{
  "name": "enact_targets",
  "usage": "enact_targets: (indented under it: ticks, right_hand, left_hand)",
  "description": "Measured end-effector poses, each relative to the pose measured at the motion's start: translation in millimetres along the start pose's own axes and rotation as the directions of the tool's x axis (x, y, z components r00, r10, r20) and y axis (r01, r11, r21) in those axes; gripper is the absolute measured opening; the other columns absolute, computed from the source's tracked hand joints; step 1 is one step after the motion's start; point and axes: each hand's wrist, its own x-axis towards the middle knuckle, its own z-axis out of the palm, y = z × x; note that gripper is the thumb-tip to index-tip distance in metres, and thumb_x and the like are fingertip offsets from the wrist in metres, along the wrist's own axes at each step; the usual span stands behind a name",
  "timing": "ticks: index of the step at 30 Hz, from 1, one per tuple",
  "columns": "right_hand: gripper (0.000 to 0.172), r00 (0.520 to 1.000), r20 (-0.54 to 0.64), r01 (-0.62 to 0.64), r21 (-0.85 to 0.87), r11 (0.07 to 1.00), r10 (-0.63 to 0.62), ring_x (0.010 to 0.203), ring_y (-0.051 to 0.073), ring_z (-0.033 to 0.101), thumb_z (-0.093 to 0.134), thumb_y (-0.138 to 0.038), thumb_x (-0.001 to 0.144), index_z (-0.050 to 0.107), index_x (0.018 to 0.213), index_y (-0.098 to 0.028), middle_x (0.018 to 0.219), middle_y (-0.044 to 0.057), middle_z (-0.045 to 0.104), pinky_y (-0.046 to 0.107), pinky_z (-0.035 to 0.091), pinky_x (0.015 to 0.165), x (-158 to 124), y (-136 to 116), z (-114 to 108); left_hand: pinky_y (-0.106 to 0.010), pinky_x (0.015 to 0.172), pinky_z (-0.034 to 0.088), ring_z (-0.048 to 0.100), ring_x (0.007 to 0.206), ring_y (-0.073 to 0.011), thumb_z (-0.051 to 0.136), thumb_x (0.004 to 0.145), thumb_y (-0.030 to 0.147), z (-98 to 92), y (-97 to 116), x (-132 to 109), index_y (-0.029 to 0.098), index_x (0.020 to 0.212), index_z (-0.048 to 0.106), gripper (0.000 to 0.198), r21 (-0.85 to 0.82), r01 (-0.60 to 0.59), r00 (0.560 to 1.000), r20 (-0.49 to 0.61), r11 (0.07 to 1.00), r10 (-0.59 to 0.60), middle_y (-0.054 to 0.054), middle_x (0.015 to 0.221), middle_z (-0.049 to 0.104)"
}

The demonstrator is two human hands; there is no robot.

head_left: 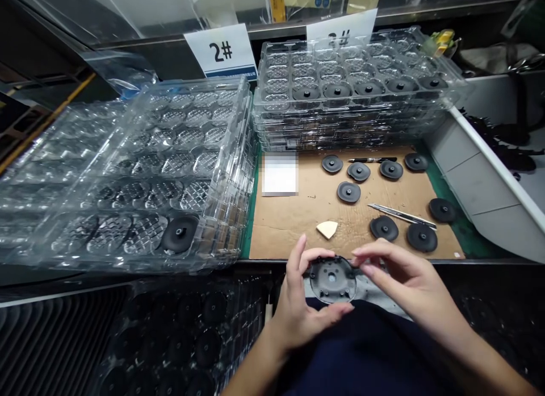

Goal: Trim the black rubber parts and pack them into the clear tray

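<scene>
Now I'm holding the black plastic disc [332, 279] underside up, my left hand [296, 305] and right hand [404, 276] clenching its rim with the fingers; next it needs setting onto the cardboard sheet [298, 214].

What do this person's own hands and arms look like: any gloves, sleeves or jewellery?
The left hand and right hand are bare, with no gloves, rings or bands visible, and the fingers have short nails. The left forearm and right forearm show no sleeves or markings. A dark navy fabric garment shows between them.
</scene>
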Motion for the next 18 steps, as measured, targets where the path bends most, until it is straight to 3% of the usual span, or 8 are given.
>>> enact_targets:
  ticks: [3, 9, 11, 14, 16, 18]
  right_hand:
    - [0.019, 0.966, 0.245, -0.091, 0.04, 0.995, 0.079, 0.084, 0.012, 0.059, 0.062, -0.027, 0.085, 0.065, 0.103, -0.029, 0.09, -0.002, 0.065, 0.023, 0.044, 0.078, 4, -11, 0]
    - [0.021, 0.878, 0.464, -0.266, 0.258, 0.929, 0.123, 0.075, 0.008, 0.058, 0.069, -0.026, 0.079, 0.066, 0.1, -0.023, 0.079, -0.002, 0.067, 0.021, 0.043, 0.071, 15, -12, -5]
    - [0.022, 0.85, 0.513, -0.32, 0.325, 0.89, 0.118, 0.073, 0.007, 0.059, 0.07, -0.022, 0.078, 0.065, 0.1, -0.022, 0.077, -0.002, 0.068, 0.019, 0.044, 0.072, 16, -12, -6]
    - [0.023, 0.824, 0.556, -0.375, 0.39, 0.841, 0.11, 0.071, 0.005, 0.06, 0.072, -0.017, 0.076, 0.065, 0.098, -0.02, 0.075, -0.003, 0.067, 0.018, 0.046, 0.072, 16, -13, -8]
    - [0.018, 0.814, 0.57, -0.396, 0.407, 0.823, 0.11, 0.071, 0.006, 0.061, 0.073, -0.016, 0.075, 0.063, 0.09, -0.017, 0.075, -0.002, 0.066, 0.017, 0.046, 0.07, 15, -14, -9]
    - [0.015, 0.823, 0.554, -0.399, 0.404, 0.823, 0.127, 0.073, 0.006, 0.06, 0.073, -0.017, 0.074, 0.059, 0.079, -0.015, 0.077, -0.002, 0.065, 0.016, 0.046, 0.068, 12, -14, -11]
  left_hand:
    - [-0.038, 0.096, 0.044, 0.056, 0.108, -0.0222, 0.07, 0.073, 0.036, 0.5, 4, 0, 0.023, 0.144, 0.003, 0.098, -0.082, 0.096, 0.994, 0.057, 0.992, -0.092, -0.01, 0.116, 0.054]
    - [-0.04, 0.101, 0.039, 0.057, 0.108, -0.0235, 0.066, 0.073, 0.05, 1.3, 14, 0, 0.026, 0.144, 0.001, 0.099, -0.202, 0.281, 0.952, 0.18, 0.938, -0.247, -0.007, 0.113, 0.057]
    - [-0.041, 0.102, 0.037, 0.056, 0.111, -0.0251, 0.066, 0.073, 0.05, 1.0, 16, 0, 0.025, 0.144, 0.003, 0.099, -0.202, 0.288, 0.946, 0.213, 0.936, -0.245, -0.009, 0.116, 0.057]
    - [-0.042, 0.103, 0.036, 0.053, 0.115, -0.0288, 0.067, 0.071, 0.051, 2.0, 15, 1, 0.027, 0.141, 0.02, 0.088, -0.191, 0.288, 0.938, 0.251, 0.938, -0.237, -0.012, 0.132, 0.047]
    - [-0.044, 0.102, 0.037, 0.055, 0.113, -0.0288, 0.069, 0.068, 0.052, 4.4, 14, 1, 0.029, 0.142, 0.017, 0.093, -0.218, 0.316, 0.928, 0.273, 0.923, -0.253, -0.012, 0.129, 0.049]
    - [-0.046, 0.102, 0.037, 0.057, 0.109, -0.0269, 0.072, 0.067, 0.05, 7.8, 14, 1, 0.029, 0.143, 0.005, 0.104, -0.253, 0.334, 0.926, 0.267, 0.908, -0.266, -0.009, 0.117, 0.058]
